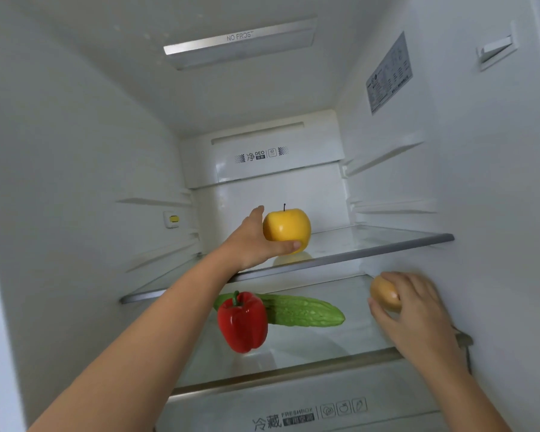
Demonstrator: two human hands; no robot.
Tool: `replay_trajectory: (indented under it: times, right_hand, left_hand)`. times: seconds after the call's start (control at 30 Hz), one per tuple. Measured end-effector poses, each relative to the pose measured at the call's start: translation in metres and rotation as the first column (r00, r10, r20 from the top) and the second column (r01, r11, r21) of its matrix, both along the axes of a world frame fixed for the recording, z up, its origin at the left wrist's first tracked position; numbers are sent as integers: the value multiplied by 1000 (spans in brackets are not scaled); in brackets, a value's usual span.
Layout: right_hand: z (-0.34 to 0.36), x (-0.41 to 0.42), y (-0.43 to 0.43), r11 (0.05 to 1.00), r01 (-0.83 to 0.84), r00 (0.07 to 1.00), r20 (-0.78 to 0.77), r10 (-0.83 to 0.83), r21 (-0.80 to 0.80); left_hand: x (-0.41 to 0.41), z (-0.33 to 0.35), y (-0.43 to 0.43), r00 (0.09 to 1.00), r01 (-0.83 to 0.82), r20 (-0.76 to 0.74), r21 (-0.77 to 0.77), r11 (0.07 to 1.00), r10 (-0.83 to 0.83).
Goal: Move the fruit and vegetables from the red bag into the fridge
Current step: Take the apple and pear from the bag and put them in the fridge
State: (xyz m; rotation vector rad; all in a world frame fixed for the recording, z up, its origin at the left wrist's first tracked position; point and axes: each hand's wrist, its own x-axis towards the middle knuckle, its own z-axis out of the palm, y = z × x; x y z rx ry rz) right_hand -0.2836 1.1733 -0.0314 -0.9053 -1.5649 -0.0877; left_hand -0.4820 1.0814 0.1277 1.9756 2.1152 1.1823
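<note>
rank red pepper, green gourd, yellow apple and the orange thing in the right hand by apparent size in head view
1. green gourd and red pepper: too close to rank; gourd longer but partly hidden, pepper nearer.
2. yellow apple.
3. orange thing, half covered by the right hand.

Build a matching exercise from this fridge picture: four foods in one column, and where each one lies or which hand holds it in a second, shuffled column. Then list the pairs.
Foods
1. yellow apple
2. red pepper
3. green bitter gourd
4. tan round food

Places
A. lying on the lower shelf, behind the red pepper
B. gripped by the right hand
C. held by the left hand at the upper shelf
D. at the front of the lower shelf, no hand on it

Pairs: 1-C, 2-D, 3-A, 4-B
</note>
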Motion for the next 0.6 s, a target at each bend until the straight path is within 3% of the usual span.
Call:
replay_trajectory:
  times: [0.17, 0.33, 0.6]
  right_hand:
    - [-1, -1, -21, 998, -59, 997, -49, 59, -5]
    - [-3, -16, -78, 984, -171, 984, -43, 173, 44]
    - [-38, -55, -167, 950, -307, 940, 178, 292, 64]
  left_hand:
    - [12, -15, -42, 993, -58, -86, 213, 975, 78]
    - [26, -77, -106, 914, -30, -319, 563, 826, 250]
    - [21, -182, -186, 849, -11, -410, 615, 788, 332]
